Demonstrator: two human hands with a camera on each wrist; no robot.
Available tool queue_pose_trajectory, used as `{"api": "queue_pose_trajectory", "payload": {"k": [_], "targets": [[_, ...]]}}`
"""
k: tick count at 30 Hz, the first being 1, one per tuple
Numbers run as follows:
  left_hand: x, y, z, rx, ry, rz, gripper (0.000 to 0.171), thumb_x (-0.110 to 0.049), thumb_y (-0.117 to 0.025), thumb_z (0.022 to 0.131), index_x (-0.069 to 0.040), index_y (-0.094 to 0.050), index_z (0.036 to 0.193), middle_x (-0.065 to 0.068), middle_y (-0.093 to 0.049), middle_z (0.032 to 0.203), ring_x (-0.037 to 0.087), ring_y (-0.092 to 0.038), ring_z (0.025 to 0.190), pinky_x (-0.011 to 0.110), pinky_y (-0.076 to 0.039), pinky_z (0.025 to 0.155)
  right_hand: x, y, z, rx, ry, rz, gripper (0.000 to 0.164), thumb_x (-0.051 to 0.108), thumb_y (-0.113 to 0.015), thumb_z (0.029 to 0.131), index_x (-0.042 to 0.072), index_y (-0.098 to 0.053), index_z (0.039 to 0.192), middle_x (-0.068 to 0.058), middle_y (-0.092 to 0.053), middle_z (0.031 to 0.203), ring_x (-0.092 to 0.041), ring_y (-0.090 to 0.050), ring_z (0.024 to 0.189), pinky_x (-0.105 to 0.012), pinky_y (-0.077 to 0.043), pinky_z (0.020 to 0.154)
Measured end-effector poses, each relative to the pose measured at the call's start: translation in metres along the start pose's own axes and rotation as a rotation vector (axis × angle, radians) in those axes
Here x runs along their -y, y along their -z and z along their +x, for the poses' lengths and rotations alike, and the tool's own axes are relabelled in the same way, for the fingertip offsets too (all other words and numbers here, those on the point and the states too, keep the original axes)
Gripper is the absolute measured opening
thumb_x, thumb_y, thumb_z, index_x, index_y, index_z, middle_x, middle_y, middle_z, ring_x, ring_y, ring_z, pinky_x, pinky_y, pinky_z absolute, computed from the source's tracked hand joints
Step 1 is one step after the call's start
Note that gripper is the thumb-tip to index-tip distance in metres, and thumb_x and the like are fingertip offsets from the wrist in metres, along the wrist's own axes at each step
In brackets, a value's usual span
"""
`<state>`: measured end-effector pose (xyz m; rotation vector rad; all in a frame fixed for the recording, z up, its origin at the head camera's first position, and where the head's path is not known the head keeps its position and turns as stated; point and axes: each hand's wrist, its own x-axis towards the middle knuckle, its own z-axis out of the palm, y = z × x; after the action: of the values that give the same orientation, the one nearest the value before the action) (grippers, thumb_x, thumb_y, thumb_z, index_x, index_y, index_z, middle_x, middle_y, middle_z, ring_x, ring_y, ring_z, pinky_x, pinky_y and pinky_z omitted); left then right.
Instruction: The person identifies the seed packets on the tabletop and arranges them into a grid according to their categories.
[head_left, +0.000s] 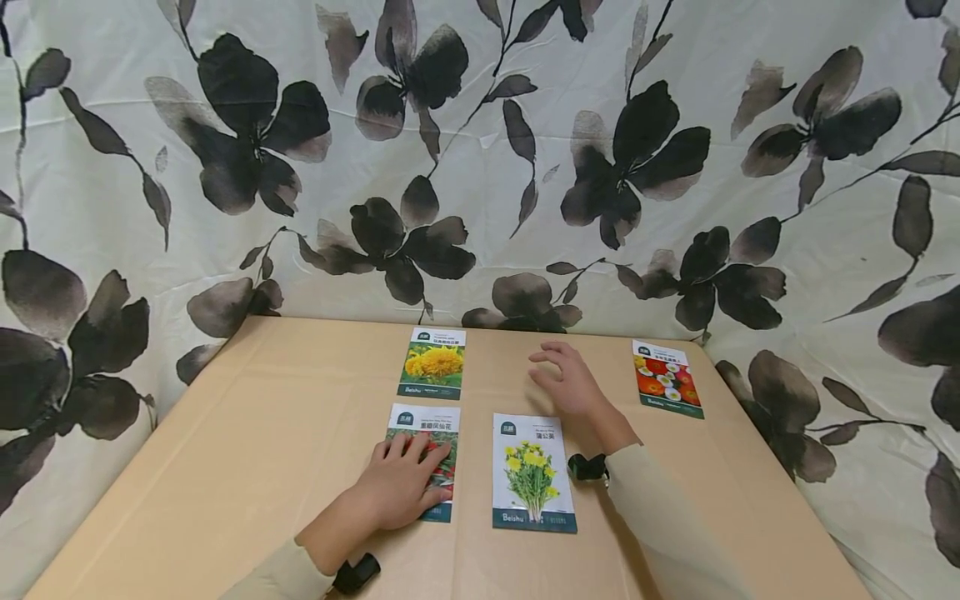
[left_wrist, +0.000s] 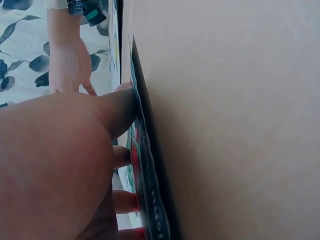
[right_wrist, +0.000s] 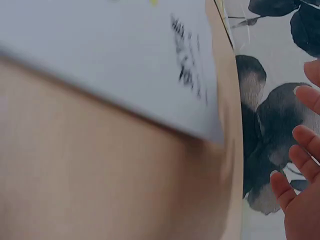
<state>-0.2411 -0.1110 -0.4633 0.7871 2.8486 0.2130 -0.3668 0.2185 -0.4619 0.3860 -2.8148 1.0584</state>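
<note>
My left hand [head_left: 396, 485] rests on a seed packet with red flowers [head_left: 424, 418], its fingers spread across the packet's face and covering much of the picture. Seen from the left wrist, the thumb [left_wrist: 120, 107] lies over the packet's dark green edge [left_wrist: 144, 160], which shows a shadow beneath it. My right hand [head_left: 573, 385] is held over the table beyond a packet with a bunch of yellow flowers [head_left: 534, 475]. Its fingers are loosely extended and hold nothing. In the right wrist view those fingers [right_wrist: 305, 137] stand apart from the white packet corner [right_wrist: 200, 120].
Behind the red-flower packet lies one with a large yellow-orange bloom [head_left: 432, 364]. A packet with red and white flowers [head_left: 667, 379] lies at the far right. The tan table [head_left: 247, 450] ends at a floral-printed cloth [head_left: 480, 250] hanging behind it.
</note>
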Motion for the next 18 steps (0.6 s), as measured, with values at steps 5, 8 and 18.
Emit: {"api": "queue_pose_trajectory", "payload": {"k": [5,8,18], "targets": [[0.0,0.001,0.0,0.007,0.0,0.0,0.069,-0.061,-0.058,0.096,-0.022,-0.049,0.153,0.013,-0.042,0.155,0.038,-0.039,0.134,0.063,-0.034,0.107,-0.012,0.011,-0.008,-0.008,-0.042,-0.006,0.037,0.032,-0.066,0.101,0.01,-0.068,0.131,-0.015,-0.044,0.156,-0.039,-0.034,0.148,-0.062,-0.028,0.12],[0.0,0.0,0.0,0.006,0.0,-0.003,0.069,-0.061,-0.058,0.096,-0.022,-0.049,0.153,0.013,-0.042,0.154,0.038,-0.039,0.134,0.063,-0.034,0.107,-0.021,0.018,-0.013,-0.014,-0.059,-0.017,0.038,0.032,-0.066,0.101,0.01,-0.068,0.132,-0.015,-0.043,0.156,-0.039,-0.034,0.148,-0.062,-0.028,0.12],[-0.001,0.0,-0.001,-0.007,-0.005,-0.008,0.069,-0.059,-0.06,0.096,-0.021,-0.05,0.152,0.013,-0.043,0.153,0.04,-0.04,0.134,0.063,-0.034,0.106,-0.06,0.05,-0.026,-0.041,-0.12,-0.039,0.04,0.033,-0.063,0.103,0.008,-0.066,0.134,-0.018,-0.041,0.157,-0.043,-0.032,0.148,-0.066,-0.029,0.117]]}}
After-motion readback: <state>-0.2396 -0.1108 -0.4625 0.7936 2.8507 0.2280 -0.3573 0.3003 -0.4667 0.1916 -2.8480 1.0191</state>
